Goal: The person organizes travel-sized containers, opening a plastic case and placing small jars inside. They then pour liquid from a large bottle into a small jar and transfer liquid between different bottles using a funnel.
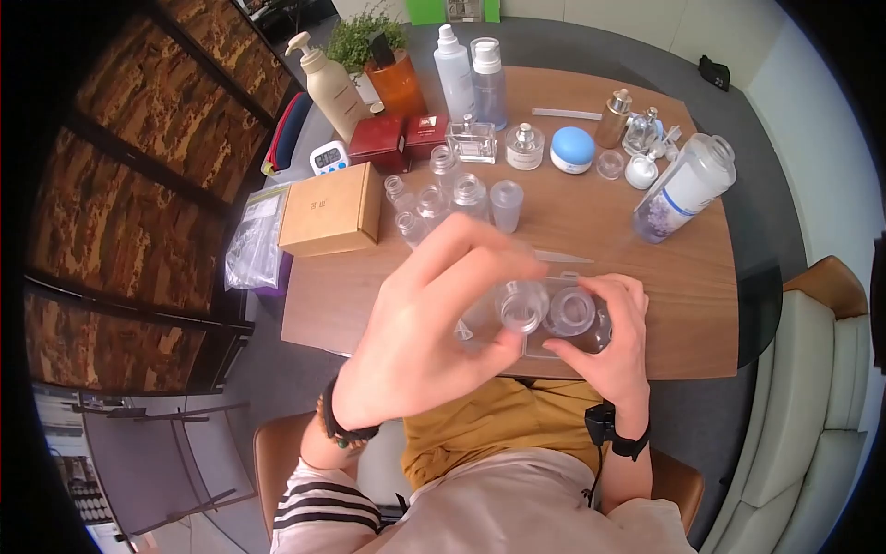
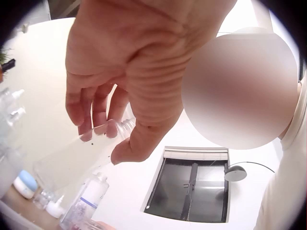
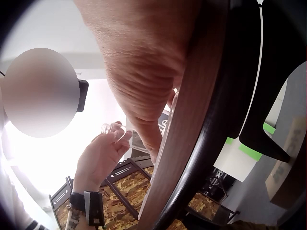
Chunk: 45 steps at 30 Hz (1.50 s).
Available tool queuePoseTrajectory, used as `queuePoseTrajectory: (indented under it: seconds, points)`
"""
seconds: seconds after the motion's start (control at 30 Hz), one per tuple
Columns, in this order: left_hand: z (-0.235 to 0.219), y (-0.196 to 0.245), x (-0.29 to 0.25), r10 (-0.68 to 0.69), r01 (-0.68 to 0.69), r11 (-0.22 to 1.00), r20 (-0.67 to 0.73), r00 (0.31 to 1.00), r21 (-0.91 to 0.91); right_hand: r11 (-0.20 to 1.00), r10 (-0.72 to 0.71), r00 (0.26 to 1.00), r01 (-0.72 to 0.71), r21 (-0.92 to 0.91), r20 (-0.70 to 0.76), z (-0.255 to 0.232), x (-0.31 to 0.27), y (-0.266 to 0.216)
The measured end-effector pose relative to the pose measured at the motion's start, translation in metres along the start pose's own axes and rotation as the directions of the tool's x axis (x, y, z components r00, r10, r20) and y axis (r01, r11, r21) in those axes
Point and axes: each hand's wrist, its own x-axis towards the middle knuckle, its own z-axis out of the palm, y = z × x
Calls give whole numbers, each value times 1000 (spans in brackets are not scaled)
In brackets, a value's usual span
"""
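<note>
In the head view my left hand is raised above the table's front edge. Its thumb and fingers hold a clear plastic bottle with an uncapped mouth. The left wrist view shows this bottle side-on, its threaded neck by the thumb. My right hand is low at the table, thumb and fingers curved around a second clear round-mouthed container. A clear rectangular tray or case overlaps it in this view. From the right wrist, the back of the right hand hides what it holds.
Several open clear bottles cluster behind the left hand, beside a cardboard box. Perfume bottles, a blue-lidded jar and pump bottles line the back. A tall clear bottle with purple print stands at right.
</note>
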Motion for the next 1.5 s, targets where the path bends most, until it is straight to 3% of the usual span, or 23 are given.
queuePoseTrajectory:
  seconds: [0.17,0.23,0.37,0.43,0.47,0.53,0.57,0.63,0.7,0.77,0.8,0.83,0.9,0.93,1.0,1.13,1.2,1.23,1.3,1.33,1.4,1.43,1.5]
  points:
    - [11,-8,-30,-84,76,992,-79,993,-98,1000,-5,1000,5,-19,5,2,-1,1]
    - [13,-11,-35,-168,139,962,-109,980,-234,1000,-1,1000,1,-22,5,2,-1,1]
    - [19,-27,-51,-249,230,936,-37,968,-265,1000,20,1000,-20,-19,8,3,-2,2]
    - [27,-38,-58,-307,243,853,-67,949,-462,999,35,999,-35,-16,7,3,-2,1]
    - [29,-35,-57,-308,246,854,-63,949,-458,999,36,999,-35,-18,12,2,-2,1]
    - [34,-26,-56,-408,200,584,-71,910,-787,999,30,999,-30,-10,13,2,-1,1]
    - [36,-25,-56,-408,201,590,-74,910,-782,999,31,999,-30,-17,15,2,-1,1]
    - [39,-22,-57,-352,121,379,-22,936,-917,999,27,999,-27,-18,20,3,-1,0]
    - [45,-12,-50,-382,97,354,-49,923,-930,999,50,999,-50,-1,15,3,-1,0]
    - [46,-11,-53,-300,134,-71,149,942,-989,999,52,999,-52,5,15,4,-2,1]
    - [45,-1,-48,-391,198,-66,208,897,-978,998,55,998,-55,6,11,4,-2,1]
    - [50,-2,-47,-391,199,-67,209,896,-978,998,56,998,-56,6,11,4,-2,1]
    - [59,-7,-46,-199,37,-290,97,975,-956,999,46,999,-46,-12,16,3,-1,0]
    - [58,-11,-49,-199,36,-290,97,975,-956,999,46,999,-46,-12,16,3,-1,0]
    - [53,-15,-56,-180,203,-100,219,959,-974,999,50,999,-50,-5,11,4,-2,0]
    - [53,-4,-56,-323,213,-171,259,910,-962,999,47,999,-47,1,15,3,-3,0]
    - [55,-4,-56,-346,221,21,200,917,-975,998,64,998,-64,1,16,3,-3,-1]
    - [55,-3,-57,-348,220,18,199,916,-975,998,65,998,-65,0,20,3,-3,-1]
    - [55,-3,-58,-367,253,225,158,917,-941,997,72,997,-72,-2,20,3,-2,-2]
    - [57,-4,-59,-370,252,222,157,915,-942,997,72,997,-72,-3,25,3,-3,-2]
    - [64,-8,-62,-305,160,328,56,951,-931,998,64,998,-64,-3,20,3,-2,-2]
    - [63,-11,-63,-307,159,325,55,950,-932,998,64,998,-64,-5,24,3,-2,-1]
    - [59,-16,-66,-239,155,536,28,971,-830,998,59,998,-59,-14,21,4,-3,0]
